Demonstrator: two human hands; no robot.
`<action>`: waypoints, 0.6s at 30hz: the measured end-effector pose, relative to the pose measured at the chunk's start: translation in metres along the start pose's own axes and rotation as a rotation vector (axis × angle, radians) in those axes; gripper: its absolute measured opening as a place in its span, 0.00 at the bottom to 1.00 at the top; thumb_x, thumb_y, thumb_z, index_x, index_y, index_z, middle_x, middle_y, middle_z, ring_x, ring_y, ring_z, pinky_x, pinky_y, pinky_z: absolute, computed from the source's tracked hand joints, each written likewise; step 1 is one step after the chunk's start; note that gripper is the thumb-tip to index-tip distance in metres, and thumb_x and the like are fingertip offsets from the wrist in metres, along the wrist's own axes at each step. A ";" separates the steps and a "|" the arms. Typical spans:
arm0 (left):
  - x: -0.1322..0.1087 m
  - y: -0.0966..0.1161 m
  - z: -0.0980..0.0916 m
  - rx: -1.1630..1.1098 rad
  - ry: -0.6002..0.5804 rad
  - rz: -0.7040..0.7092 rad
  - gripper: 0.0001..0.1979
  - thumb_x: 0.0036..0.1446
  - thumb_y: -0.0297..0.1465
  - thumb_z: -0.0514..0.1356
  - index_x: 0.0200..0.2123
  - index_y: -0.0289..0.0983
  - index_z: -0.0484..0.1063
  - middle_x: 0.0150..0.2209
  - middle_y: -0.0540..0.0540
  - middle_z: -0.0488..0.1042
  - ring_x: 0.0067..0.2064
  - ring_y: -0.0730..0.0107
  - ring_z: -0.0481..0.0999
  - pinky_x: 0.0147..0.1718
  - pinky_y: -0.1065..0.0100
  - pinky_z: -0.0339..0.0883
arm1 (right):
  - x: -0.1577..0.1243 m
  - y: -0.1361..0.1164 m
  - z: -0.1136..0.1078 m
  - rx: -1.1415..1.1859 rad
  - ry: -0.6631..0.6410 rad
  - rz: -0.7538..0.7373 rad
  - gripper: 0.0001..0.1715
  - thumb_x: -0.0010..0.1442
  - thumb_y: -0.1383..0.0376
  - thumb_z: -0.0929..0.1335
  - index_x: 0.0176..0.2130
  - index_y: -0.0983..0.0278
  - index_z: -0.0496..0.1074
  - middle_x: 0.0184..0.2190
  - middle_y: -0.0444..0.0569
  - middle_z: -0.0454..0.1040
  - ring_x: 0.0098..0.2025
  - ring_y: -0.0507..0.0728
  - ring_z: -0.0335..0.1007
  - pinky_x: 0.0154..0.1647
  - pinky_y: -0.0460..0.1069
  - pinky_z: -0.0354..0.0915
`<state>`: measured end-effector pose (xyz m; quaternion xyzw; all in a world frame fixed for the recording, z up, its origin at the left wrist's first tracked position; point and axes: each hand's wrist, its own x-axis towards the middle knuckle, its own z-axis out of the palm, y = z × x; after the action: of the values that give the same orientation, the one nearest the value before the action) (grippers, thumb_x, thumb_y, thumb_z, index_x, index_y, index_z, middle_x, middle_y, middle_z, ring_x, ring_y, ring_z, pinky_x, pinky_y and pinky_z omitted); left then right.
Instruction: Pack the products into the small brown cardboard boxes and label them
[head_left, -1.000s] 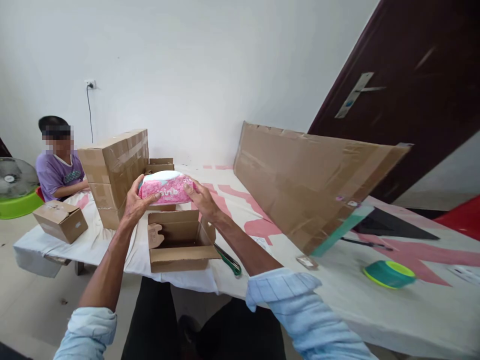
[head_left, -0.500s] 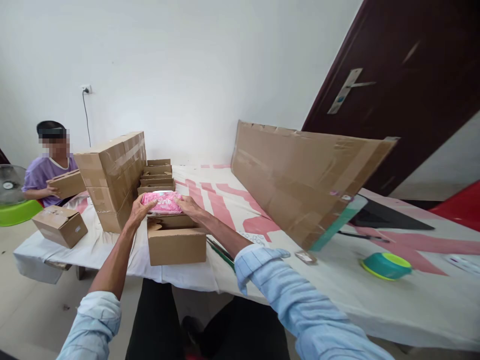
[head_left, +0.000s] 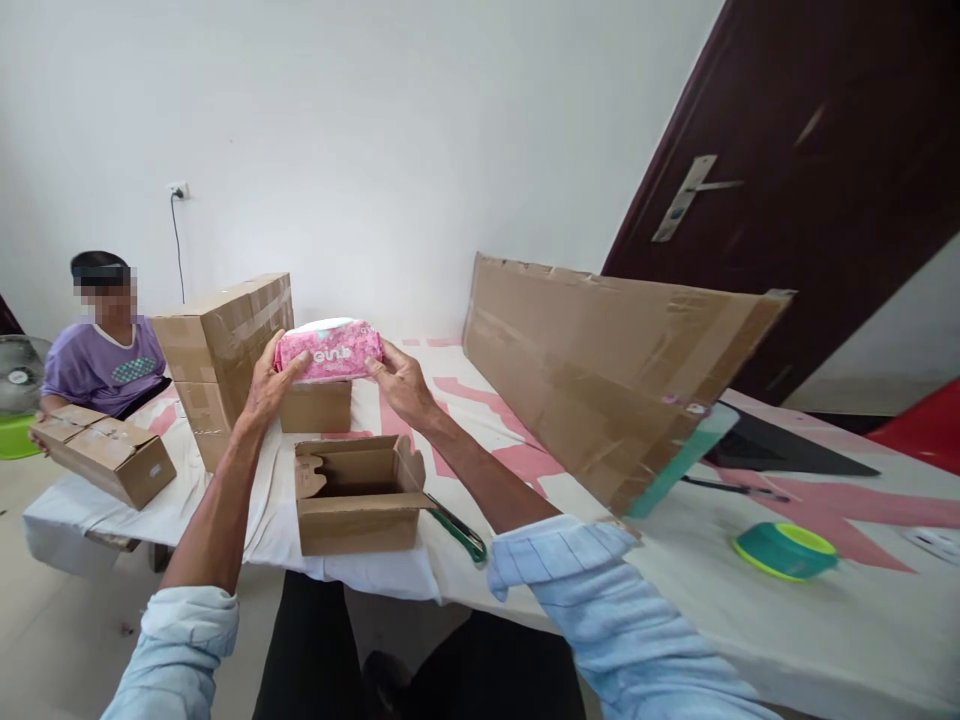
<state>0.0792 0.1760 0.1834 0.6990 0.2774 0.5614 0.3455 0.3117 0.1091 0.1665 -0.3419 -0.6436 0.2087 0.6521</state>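
Between my two hands a pink and white soft pack (head_left: 330,352) with white lettering is held up above the table. My left hand (head_left: 271,385) grips its left end, thumb on the front. At the right end my right hand (head_left: 401,380) closes on it in the same way. Below and nearer to me stands an open cardboard box (head_left: 360,525), its flaps up and its inside dark. Just to the right of that box lies a green-handled tool (head_left: 459,530), partly beside its flap. Another cardboard box (head_left: 316,408) sits behind the pack, partly hidden by it.
Taped cartons (head_left: 221,340) are stacked at the left. Beyond them a person in a purple shirt (head_left: 105,365) touches a closed carton (head_left: 112,450). A large cardboard sheet (head_left: 600,370) leans on the right, with a teal and lime bowl (head_left: 784,550) on the white-covered table (head_left: 675,610).
My hands have raised the pink pack up and away from the open box, uncovering its inside. The other person's carton has gone from being held up to lying low at the table edge.
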 end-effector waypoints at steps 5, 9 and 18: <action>0.010 0.025 -0.008 0.081 -0.136 0.218 0.53 0.51 0.49 0.78 0.75 0.46 0.63 0.75 0.39 0.66 0.72 0.41 0.70 0.72 0.45 0.66 | 0.004 -0.018 -0.007 -0.096 0.012 -0.156 0.43 0.70 0.41 0.68 0.75 0.56 0.66 0.73 0.50 0.69 0.75 0.64 0.63 0.79 0.63 0.58; 0.011 0.022 -0.016 0.187 -0.112 0.345 0.53 0.47 0.49 0.80 0.73 0.42 0.68 0.71 0.38 0.70 0.70 0.40 0.71 0.71 0.46 0.66 | -0.021 -0.021 -0.026 -0.321 -0.011 -0.171 0.42 0.70 0.45 0.70 0.76 0.53 0.64 0.79 0.49 0.58 0.80 0.64 0.52 0.80 0.64 0.56; 0.007 -0.050 -0.045 0.406 0.097 0.295 0.51 0.42 0.43 0.82 0.69 0.39 0.71 0.64 0.37 0.73 0.67 0.43 0.73 0.70 0.49 0.66 | -0.113 0.037 -0.076 -0.360 -0.332 0.559 0.33 0.53 0.46 0.76 0.49 0.66 0.79 0.51 0.59 0.82 0.53 0.67 0.78 0.55 0.60 0.74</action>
<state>0.0365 0.2198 0.1540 0.7593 0.2958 0.5712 0.0987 0.3835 0.0403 0.0658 -0.5753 -0.6488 0.3149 0.3859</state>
